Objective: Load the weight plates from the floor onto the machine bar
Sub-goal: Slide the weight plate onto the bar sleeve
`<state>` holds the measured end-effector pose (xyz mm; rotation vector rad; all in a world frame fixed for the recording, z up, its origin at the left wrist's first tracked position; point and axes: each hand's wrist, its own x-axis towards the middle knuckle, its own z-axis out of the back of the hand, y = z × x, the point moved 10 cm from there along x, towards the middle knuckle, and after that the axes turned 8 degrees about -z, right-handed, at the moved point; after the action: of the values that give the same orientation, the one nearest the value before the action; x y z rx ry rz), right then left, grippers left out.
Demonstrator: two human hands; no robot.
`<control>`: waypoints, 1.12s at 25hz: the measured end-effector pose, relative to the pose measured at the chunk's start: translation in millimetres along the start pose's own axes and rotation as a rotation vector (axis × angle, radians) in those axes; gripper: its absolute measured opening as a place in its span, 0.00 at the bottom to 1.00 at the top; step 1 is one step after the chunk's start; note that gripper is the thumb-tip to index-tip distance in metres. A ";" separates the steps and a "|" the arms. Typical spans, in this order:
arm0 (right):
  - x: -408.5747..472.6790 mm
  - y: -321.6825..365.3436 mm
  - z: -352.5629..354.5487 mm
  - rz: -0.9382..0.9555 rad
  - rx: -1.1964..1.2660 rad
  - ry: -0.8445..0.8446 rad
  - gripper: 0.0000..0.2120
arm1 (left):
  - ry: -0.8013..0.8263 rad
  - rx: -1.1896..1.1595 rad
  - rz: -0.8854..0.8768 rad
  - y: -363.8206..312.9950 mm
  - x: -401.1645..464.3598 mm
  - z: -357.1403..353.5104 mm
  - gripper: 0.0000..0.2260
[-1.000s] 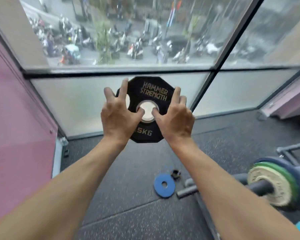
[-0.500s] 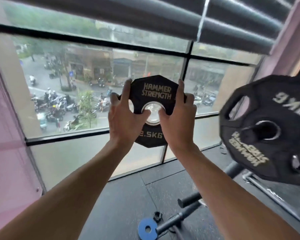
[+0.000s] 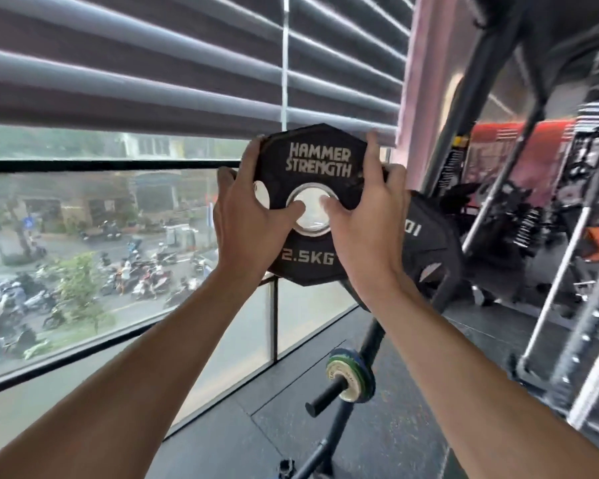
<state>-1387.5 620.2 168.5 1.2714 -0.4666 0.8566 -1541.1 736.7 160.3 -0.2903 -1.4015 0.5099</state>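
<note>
While both hands (image 3: 312,233) clamp the 2.5 kg plate (image 3: 317,188) mid-frame, the larger plate (image 3: 433,250) already sits loaded behind; sliding on remains.

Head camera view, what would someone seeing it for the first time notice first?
First, the black 2.5 kg plate held upright at centre frame, gripped by the left hand and the right hand. Right behind it, partly hidden, hangs a larger black plate. Lower right, a barbell carries coloured plates.
</note>
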 end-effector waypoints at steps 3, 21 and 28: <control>-6.7 -1.6 61.0 -0.041 -0.043 -0.067 0.43 | 0.151 -0.136 -0.096 -43.8 -5.2 -16.9 0.39; -54.3 -67.4 378.1 -0.205 -0.461 -0.355 0.40 | 0.506 -0.861 -0.121 -296.1 -138.9 -156.0 0.24; -63.4 -121.5 432.5 -0.284 -0.450 -0.344 0.40 | 0.569 -0.826 -0.074 -331.5 -182.6 -206.9 0.31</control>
<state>-1269.4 182.2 159.2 1.0307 -0.6887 0.2676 -1298.0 381.7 131.0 -0.9624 -0.9890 -0.2402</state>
